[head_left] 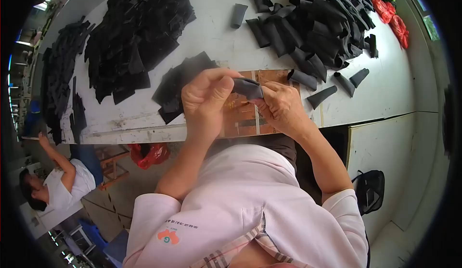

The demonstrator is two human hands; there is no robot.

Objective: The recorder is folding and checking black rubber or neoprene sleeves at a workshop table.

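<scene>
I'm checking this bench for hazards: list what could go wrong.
The dark piece, held between left hand and right hand, might slip if either loosens. The flat dark stack beside the left hand lies near the table's front edge; a bump could shift it. Loose rolled pieces near the right hand might get knocked.

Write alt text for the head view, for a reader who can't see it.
A person's left hand and right hand hold a dark piece between them above a white table. Flat dark pieces lie heaped on the left, curled dark pieces on the right near red bags; a co-worker is at far left.
</scene>
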